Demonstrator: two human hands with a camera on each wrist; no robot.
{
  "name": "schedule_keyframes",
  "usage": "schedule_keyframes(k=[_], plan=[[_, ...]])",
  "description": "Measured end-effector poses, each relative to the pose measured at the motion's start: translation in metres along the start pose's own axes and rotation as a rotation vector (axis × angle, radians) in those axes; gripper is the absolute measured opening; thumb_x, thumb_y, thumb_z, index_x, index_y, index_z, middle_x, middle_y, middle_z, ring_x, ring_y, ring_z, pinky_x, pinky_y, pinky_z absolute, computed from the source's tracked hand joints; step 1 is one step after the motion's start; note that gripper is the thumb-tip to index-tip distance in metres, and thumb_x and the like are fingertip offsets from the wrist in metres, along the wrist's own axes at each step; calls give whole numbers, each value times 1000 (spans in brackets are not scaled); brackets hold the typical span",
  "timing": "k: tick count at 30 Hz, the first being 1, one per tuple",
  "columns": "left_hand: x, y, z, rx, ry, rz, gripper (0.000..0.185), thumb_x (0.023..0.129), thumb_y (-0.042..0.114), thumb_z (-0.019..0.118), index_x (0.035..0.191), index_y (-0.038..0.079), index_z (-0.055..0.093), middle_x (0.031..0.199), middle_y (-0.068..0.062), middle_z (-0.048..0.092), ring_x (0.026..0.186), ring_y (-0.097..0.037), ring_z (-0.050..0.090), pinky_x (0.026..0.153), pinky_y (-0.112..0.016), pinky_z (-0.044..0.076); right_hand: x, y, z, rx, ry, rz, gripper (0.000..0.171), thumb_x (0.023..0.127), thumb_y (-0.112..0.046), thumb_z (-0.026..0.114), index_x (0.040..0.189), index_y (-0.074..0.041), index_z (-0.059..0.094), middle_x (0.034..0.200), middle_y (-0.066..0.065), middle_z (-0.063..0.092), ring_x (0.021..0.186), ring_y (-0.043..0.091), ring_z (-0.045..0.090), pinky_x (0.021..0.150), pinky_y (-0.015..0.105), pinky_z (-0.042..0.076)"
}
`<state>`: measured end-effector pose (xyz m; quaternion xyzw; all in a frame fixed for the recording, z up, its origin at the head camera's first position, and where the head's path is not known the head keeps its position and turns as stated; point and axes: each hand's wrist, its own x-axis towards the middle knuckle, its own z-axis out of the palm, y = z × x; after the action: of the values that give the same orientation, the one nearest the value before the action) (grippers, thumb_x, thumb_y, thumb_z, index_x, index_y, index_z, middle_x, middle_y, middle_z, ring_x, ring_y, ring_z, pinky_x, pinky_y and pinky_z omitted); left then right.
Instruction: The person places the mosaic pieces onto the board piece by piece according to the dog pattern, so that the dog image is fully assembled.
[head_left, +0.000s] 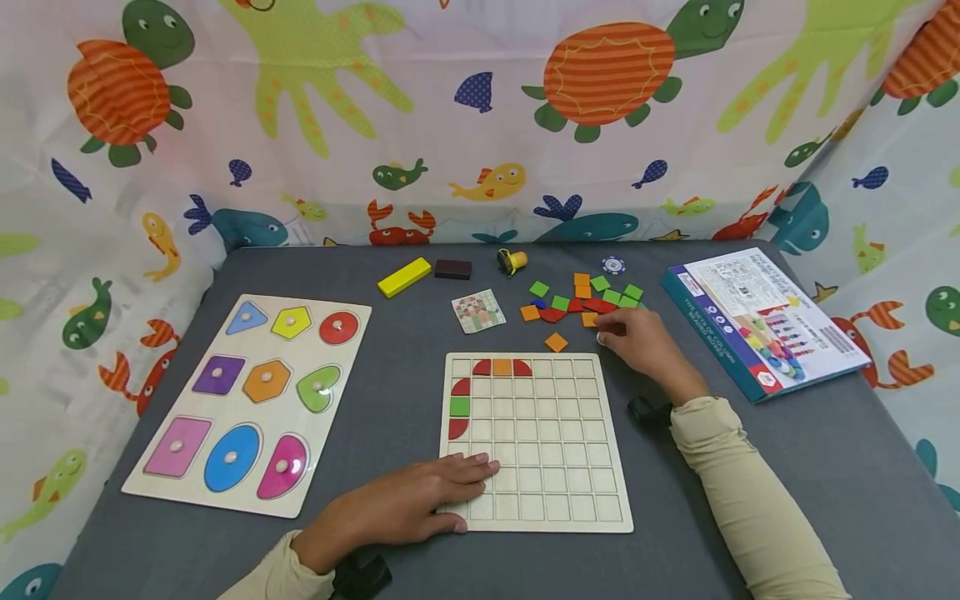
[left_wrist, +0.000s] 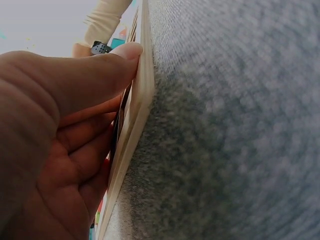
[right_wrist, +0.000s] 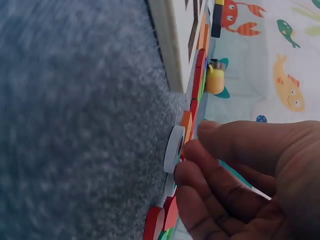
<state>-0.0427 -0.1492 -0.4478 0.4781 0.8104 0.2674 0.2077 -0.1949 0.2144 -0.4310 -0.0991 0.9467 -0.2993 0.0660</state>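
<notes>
Steadying the wooden grid board (head_left: 543,454) on the table (head_left: 405,375), apparently against sliding, the left hand (head_left: 427,493) lay outstretched; beside coloured tiles (head_left: 553,316), the right hand (head_left: 641,337) was near a white-edged disc (right_wrist: 173,150), whether gripping I couldn't tell.

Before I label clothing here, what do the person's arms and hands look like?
The left sleeve and right sleeve are long, creased and plain beige. The left hand and right hand are ungloved. The left wrist camera and right wrist camera are black.
</notes>
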Motion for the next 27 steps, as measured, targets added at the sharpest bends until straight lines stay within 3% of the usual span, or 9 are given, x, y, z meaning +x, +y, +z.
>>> schedule_keyframes(k=[9,14,20,27], plan=[[0,-1,0,7,8,18,59,94,24,67,146,8,44,153,1,36,141,-17,31,107,-35,35,1,9,-2,-66,-23,-12,26,89,2,64,115,3,69,97,18,57,84,30,50,71,41,44],[-1,-1,0,9,9,16,59,94,23,67,146,8,45,153,1,36,141,-17,31,107,-35,35,2,10,-4,-87,-61,-37,26,89,0,65,114,4,69,96,18,55,84,30,50,72,41,43],[-1,-1,0,11,5,18,58,93,22,68,145,7,46,153,0,36,141,-17,31,108,-35,35,2,9,-5,-60,-95,-7,20,89,-1,66,109,1,68,97,16,58,85,29,52,74,42,46],[-1,-1,0,19,7,19,59,93,23,68,145,7,45,153,0,36,141,-17,31,107,-35,35,1,5,-5,-55,-83,-16,18,92,-2,61,109,-1,68,100,15,63,84,28,53,74,43,45]])
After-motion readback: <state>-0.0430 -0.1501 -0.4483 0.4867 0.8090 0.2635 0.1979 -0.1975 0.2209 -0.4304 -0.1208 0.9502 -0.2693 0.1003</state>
